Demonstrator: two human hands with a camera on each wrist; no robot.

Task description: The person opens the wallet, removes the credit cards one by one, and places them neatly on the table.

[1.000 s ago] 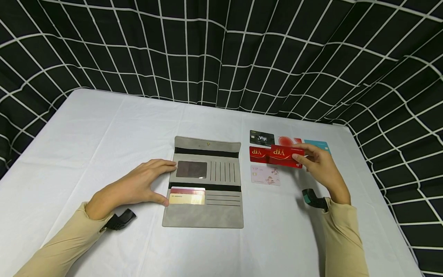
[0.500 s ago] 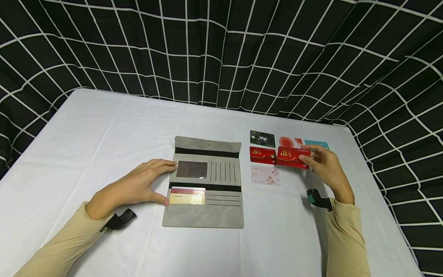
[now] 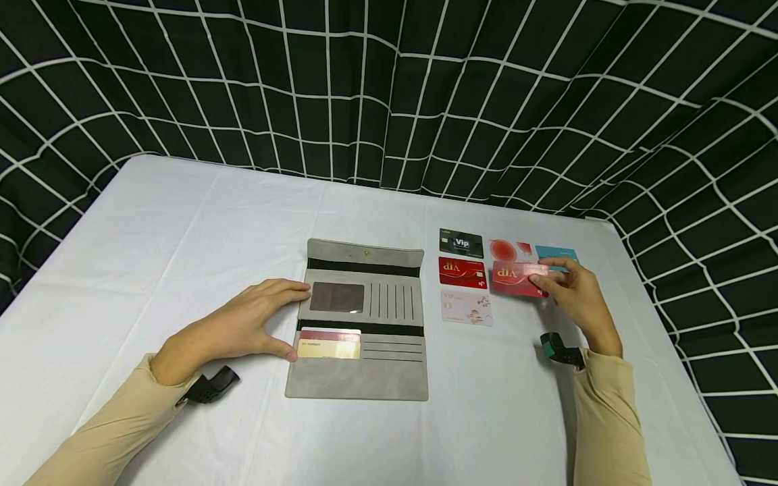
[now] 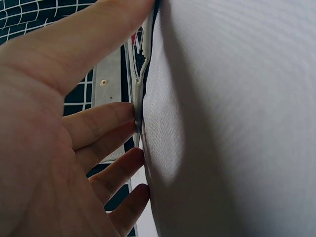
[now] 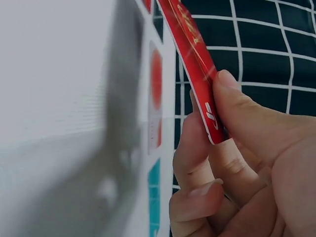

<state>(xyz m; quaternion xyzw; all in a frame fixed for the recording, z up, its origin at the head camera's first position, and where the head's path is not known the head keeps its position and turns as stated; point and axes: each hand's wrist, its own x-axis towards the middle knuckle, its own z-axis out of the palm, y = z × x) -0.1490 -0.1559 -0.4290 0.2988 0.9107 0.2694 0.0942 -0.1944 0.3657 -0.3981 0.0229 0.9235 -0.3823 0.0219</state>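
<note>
An unfolded grey wallet [image 3: 358, 379] lies on the white table, with a few cards [image 3: 329, 345] tucked into its lower left slots. My left hand [image 3: 237, 324] rests at the wallet's left edge, fingers fairly straight and thumb spread; the left wrist view shows the fingertips touching that edge. Between thumb and fingers my right hand [image 3: 571, 293] pinches a red VIP card [image 3: 516, 278] by its right end. In the right wrist view the red card [image 5: 190, 59] is tilted and held off the table.
Beside the wallet lie a black VIP card [image 3: 460, 244], another red VIP card [image 3: 462, 273] and a pale pink card [image 3: 466, 308]. Behind the held card are a white-and-red card [image 3: 510, 250] and a blue card [image 3: 556, 254]. A black gridded curtain [image 3: 340, 88] hangs behind the table.
My right hand has drawn the red card rightward, off its overlap with the other red card, and tilted it so its face catches light. My left hand and the wallet have stayed put.
</note>
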